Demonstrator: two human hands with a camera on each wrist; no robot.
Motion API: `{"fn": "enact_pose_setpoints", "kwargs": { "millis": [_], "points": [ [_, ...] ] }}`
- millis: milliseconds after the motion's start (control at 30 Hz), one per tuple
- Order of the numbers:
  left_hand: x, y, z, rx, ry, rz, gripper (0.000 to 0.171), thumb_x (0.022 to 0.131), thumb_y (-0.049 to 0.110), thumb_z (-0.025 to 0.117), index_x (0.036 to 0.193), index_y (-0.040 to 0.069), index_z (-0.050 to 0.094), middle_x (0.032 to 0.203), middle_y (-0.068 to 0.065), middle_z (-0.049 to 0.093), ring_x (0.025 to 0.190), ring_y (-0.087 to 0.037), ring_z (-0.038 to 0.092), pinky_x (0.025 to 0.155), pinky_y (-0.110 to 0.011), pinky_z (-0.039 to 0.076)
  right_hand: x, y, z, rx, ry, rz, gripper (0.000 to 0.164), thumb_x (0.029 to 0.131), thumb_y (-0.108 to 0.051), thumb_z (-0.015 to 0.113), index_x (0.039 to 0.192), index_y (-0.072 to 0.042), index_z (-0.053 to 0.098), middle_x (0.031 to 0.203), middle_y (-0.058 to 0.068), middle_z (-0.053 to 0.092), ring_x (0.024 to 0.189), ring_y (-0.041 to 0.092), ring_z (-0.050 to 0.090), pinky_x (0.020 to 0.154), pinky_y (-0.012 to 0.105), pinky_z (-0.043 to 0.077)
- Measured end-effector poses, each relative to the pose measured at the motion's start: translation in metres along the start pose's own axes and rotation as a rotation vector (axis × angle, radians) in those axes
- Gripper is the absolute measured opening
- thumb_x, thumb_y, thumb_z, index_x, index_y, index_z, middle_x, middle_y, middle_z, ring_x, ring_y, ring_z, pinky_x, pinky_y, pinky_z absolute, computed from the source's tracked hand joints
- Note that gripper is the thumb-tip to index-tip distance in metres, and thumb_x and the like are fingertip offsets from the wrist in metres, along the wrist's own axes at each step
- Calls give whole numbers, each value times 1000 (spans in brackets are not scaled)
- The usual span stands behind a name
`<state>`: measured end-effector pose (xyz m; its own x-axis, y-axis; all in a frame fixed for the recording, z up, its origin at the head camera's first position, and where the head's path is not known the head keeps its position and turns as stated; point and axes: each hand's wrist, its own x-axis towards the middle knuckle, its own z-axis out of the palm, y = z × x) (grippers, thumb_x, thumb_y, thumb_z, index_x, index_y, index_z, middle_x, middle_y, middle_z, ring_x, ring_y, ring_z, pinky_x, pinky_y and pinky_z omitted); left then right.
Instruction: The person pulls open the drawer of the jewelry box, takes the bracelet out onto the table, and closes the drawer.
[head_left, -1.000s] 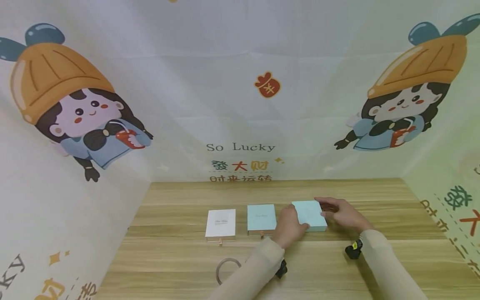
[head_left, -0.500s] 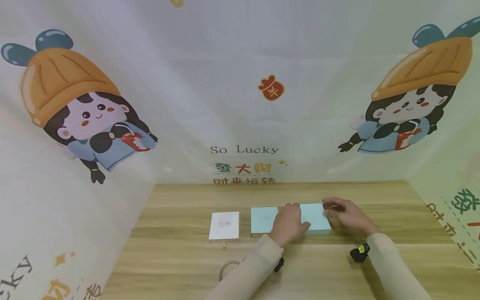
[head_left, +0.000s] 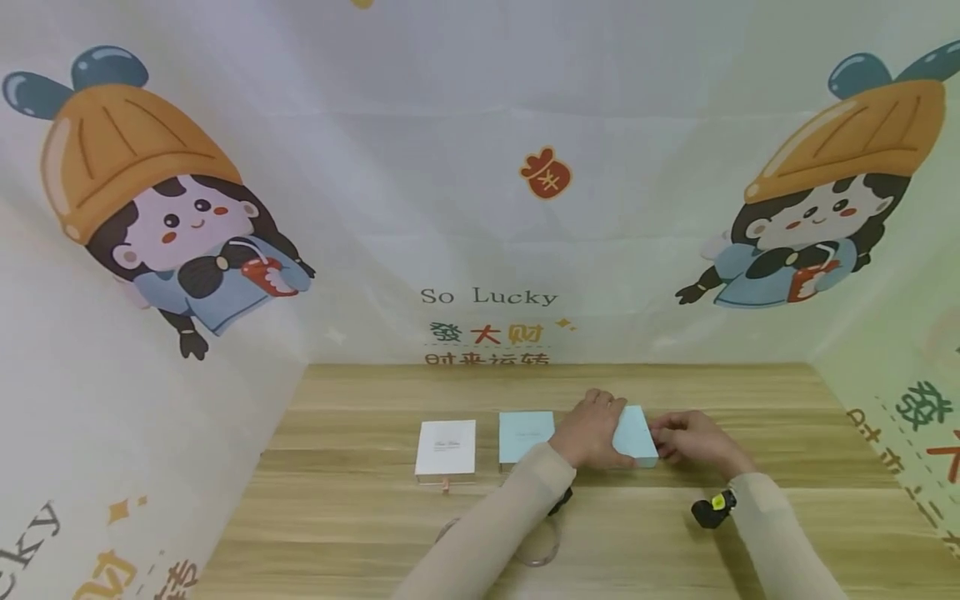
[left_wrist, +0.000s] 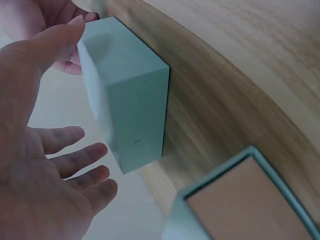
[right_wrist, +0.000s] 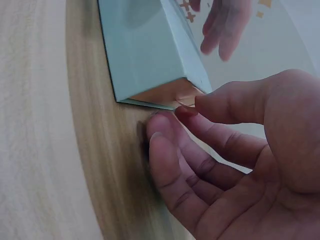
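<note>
A light blue drawer box (head_left: 636, 433) lies on the table, turned with its drawer end to the right. My left hand (head_left: 594, 429) spreads over its left part, hiding that side. In the left wrist view my left thumb rests at the box's long edge, while the other fingers extend loosely beside the box (left_wrist: 135, 115). At the drawer end is my right hand (head_left: 697, 442). Its thumb and index finger pinch a small orange-brown ribbon tab (right_wrist: 186, 106) there; the other fingers curl below. The drawer's end face sits within the sleeve.
To the left stand a second light blue box (head_left: 525, 433) and a white box (head_left: 446, 448) with its ribbon tab facing front. Ring-shaped bands, one a clear-looking ring (head_left: 536, 564), lie partly under my left forearm. Printed cloth (head_left: 480, 250) hangs behind the wooden table (head_left: 360, 517).
My left hand has slid from the box's left edge over its top, moving right. My right hand has come down along the right end and now pinches the ribbon tab.
</note>
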<state>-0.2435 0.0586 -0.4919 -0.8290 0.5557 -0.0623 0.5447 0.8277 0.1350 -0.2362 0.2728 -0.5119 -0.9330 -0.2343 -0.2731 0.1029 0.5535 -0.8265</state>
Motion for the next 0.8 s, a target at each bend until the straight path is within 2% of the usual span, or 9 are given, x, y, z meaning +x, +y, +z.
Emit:
{"fn": "enact_pose_setpoints", "kwargs": {
  "millis": [267, 467, 600, 800],
  "points": [
    [7, -1, 5, 22, -60, -7, 95, 80, 63, 79, 154, 13, 45, 148, 1, 53, 134, -13, 50, 113, -21, 42, 3, 2, 10, 6, 58, 1, 34, 104, -11, 56, 126, 15, 61, 103, 19, 74, 82, 16, 70, 71, 31, 62],
    [11, 1, 6, 2, -62, 1, 94, 78, 60, 82, 152, 12, 48, 149, 0, 54, 133, -15, 53, 112, -24, 45, 3, 6, 12, 15, 93, -29, 24, 100, -1, 56, 114, 16, 64, 95, 17, 73, 80, 16, 68, 69, 31, 61],
    [11, 3, 5, -14, -67, -19, 95, 77, 59, 84, 151, 13, 49, 150, 1, 54, 135, -15, 52, 113, -26, 45, 1, 9, 16, 3, 137, -35, 20, 99, -2, 57, 107, 14, 67, 89, 12, 72, 77, 14, 67, 67, 28, 60],
    [9, 4, 3, -30, -77, -44, 94, 76, 57, 86, 152, 15, 48, 150, 2, 54, 135, -15, 51, 113, -26, 44, -1, 9, 22, -23, 212, -39, 17, 96, -1, 60, 103, 12, 69, 86, 12, 73, 73, 12, 66, 63, 26, 59]
  ]
}}
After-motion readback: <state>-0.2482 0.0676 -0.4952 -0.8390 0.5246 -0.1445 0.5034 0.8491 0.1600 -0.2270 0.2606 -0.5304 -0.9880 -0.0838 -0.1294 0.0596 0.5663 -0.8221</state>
